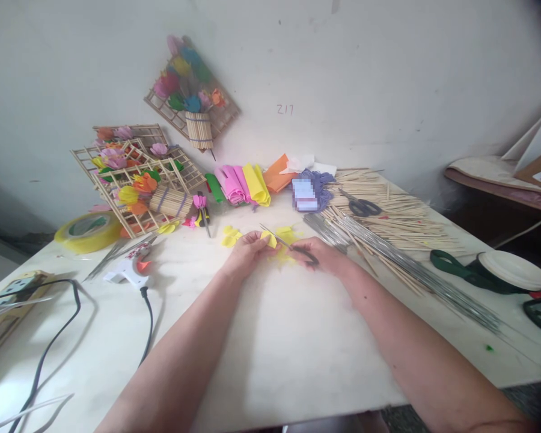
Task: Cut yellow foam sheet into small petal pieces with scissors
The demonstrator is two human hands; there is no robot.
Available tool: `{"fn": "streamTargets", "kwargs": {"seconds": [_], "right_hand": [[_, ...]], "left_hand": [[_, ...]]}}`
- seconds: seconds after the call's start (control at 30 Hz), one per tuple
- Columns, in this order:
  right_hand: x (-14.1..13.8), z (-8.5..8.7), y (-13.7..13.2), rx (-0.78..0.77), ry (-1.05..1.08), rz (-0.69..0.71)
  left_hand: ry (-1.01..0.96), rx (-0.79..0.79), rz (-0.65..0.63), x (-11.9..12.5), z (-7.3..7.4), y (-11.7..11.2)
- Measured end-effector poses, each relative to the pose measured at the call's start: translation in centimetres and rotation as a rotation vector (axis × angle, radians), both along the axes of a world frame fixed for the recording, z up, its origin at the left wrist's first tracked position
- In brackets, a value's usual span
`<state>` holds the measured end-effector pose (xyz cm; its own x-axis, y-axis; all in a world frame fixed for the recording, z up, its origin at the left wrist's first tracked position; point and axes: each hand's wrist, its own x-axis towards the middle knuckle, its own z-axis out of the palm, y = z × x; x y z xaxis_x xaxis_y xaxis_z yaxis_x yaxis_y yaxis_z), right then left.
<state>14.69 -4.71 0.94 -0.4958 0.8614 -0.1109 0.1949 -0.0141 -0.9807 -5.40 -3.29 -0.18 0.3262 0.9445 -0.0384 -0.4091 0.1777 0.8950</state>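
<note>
At the middle of the white surface (275, 337), the left hand (247, 249) pinches a small yellow foam piece (270, 239) between closed fingers, while the right hand (322, 254) has its fingers closed around the dark handles of a pair of scissors (291, 245), whose blades point up and left, touching the piece. More yellow cut pieces (231, 236) lie just beyond the left hand. A glue gun (128, 270) rests to the left, and wooden sticks (401, 219) with metal wires (415, 270) are spread to the right.
</note>
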Motion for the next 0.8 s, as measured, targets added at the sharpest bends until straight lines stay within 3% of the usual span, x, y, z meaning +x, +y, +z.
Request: {"fn": "streamTargets", "kwargs": {"seconds": [0.8], "right_hand": [[0.32, -0.89, 0.61, 0.007, 0.077, 0.005]], "left_hand": [[-0.027, 0.024, -0.024, -0.15, -0.39, 0.32]]}}
